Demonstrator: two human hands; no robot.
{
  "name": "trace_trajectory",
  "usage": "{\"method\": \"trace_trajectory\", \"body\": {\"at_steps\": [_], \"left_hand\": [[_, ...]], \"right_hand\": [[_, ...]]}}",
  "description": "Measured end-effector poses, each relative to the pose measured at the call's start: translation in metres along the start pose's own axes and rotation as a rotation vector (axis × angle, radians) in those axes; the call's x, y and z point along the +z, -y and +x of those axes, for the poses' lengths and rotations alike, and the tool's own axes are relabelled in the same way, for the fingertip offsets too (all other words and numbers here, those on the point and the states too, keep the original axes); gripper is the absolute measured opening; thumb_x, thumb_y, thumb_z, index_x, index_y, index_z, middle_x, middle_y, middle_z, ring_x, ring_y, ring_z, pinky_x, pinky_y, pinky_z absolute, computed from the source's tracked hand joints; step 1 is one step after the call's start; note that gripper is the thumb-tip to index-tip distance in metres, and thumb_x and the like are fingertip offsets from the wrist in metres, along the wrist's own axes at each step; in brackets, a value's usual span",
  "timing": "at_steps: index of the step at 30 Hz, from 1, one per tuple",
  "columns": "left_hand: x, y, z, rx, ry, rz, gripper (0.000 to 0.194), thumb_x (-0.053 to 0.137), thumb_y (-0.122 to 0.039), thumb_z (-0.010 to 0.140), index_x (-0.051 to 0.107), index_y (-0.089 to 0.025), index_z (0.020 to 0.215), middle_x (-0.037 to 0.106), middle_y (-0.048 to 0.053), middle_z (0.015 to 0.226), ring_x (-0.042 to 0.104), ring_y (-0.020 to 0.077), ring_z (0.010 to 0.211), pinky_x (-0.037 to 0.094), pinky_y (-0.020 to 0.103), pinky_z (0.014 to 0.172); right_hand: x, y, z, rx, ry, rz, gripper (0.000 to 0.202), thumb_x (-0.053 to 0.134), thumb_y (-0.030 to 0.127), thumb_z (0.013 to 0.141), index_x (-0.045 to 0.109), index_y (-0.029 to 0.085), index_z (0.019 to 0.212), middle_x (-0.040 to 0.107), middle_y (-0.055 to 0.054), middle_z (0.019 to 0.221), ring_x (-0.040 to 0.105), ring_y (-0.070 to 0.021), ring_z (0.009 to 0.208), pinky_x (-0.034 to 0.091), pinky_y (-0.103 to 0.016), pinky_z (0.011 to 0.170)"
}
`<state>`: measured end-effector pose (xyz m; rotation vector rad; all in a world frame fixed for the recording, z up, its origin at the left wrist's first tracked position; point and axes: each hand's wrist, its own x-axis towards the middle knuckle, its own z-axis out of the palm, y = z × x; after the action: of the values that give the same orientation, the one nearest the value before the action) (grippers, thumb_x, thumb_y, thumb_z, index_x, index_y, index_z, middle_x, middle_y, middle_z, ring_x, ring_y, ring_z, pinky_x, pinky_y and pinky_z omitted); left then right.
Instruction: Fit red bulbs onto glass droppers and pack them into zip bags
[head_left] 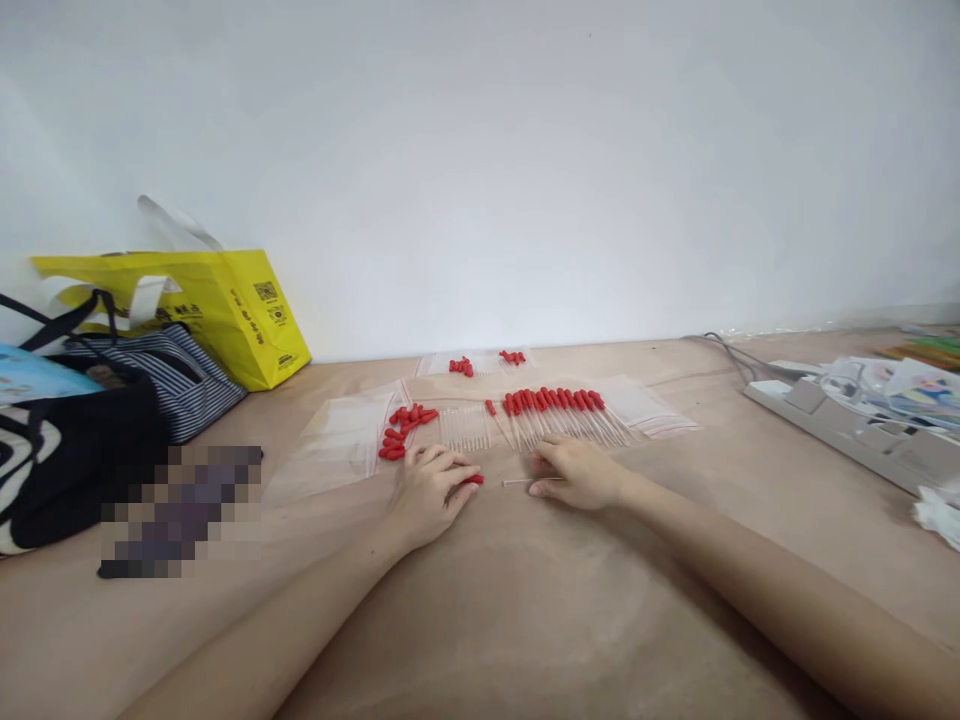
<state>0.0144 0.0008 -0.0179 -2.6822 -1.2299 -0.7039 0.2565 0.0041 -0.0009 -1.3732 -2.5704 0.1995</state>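
My left hand (435, 495) pinches a red rubber bulb (475, 480) between thumb and fingers. Facing it, my right hand (577, 472) grips a thin clear tube (516, 483), whose free end points at the bulb with a small gap between them. Loose red bulbs (397, 435) lie just beyond my left hand, beside a row of bare clear tubes (465, 430). Behind my right hand, several red-capped droppers (555, 402) lie side by side, and one more capped dropper (492, 410) sits a little apart to their left.
Clear plastic bags (349, 430) lie under the parts. Farther back is another bag with red bulbs (461, 367). At left stand a yellow bag (262, 320), a striped pouch (199, 385) and a pixelated dark object (184, 510). A power strip (840, 425) with cables lies at right.
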Motion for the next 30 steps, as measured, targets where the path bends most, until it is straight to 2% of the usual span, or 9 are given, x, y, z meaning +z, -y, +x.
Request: {"method": "trace_trajectory", "body": {"at_steps": [4,9,14,21,26,30], "left_hand": [[0.003,-0.002,0.0,-0.042,-0.007,0.002,0.013,0.05,-0.027,0.081,0.063,-0.028,0.083,0.065,-0.002,0.088,0.052,0.0188,0.086,0.025,0.042,0.082],[0.004,-0.007,0.0,-0.086,-0.048,-0.018,0.011,0.046,-0.023,0.083,0.057,-0.023,0.079,0.066,-0.003,0.082,0.054,0.018,0.085,0.02,0.046,0.09],[0.005,-0.011,0.001,-0.048,-0.081,-0.044,0.012,0.04,-0.02,0.085,0.052,-0.022,0.084,0.065,-0.002,0.085,0.056,0.0162,0.088,0.004,0.05,0.1],[0.005,-0.012,0.002,-0.035,-0.075,-0.055,0.011,0.042,-0.019,0.085,0.052,-0.022,0.089,0.066,-0.002,0.086,0.057,0.0155,0.088,-0.001,0.053,0.1],[0.002,-0.013,0.002,-0.022,-0.085,-0.057,0.013,0.043,-0.018,0.085,0.054,-0.023,0.09,0.067,-0.003,0.086,0.057,0.0152,0.087,0.0,0.052,0.1],[0.003,-0.013,0.001,-0.052,-0.075,-0.085,0.014,0.043,-0.02,0.085,0.056,-0.023,0.089,0.067,-0.003,0.086,0.057,0.0156,0.085,0.008,0.051,0.098]], "right_hand": [[0.014,0.003,0.006,-0.026,-0.023,0.072,0.01,0.053,0.027,0.078,0.053,0.018,0.076,0.057,-0.004,0.081,0.049,-0.0159,0.079,0.032,-0.025,0.066],[0.031,0.01,0.001,0.007,-0.244,0.006,0.011,0.046,0.025,0.083,0.051,0.017,0.078,0.058,-0.004,0.083,0.047,-0.0185,0.083,0.026,-0.033,0.074],[0.037,0.016,0.002,-0.022,-0.379,0.107,0.01,0.044,0.022,0.085,0.051,0.018,0.079,0.06,-0.003,0.079,0.048,-0.0158,0.081,0.023,-0.034,0.079],[0.039,0.018,0.003,-0.147,-0.372,0.12,0.018,0.042,0.023,0.086,0.056,0.018,0.096,0.061,-0.005,0.082,0.047,-0.017,0.082,0.026,-0.031,0.074],[0.04,0.018,0.004,-0.162,-0.376,0.148,0.021,0.041,0.024,0.087,0.059,0.018,0.094,0.06,-0.006,0.082,0.046,-0.0175,0.081,0.028,-0.031,0.073],[0.041,0.019,0.004,-0.174,-0.388,0.186,0.022,0.04,0.024,0.087,0.06,0.017,0.092,0.059,-0.006,0.079,0.045,-0.0173,0.079,0.029,-0.03,0.072]]}}
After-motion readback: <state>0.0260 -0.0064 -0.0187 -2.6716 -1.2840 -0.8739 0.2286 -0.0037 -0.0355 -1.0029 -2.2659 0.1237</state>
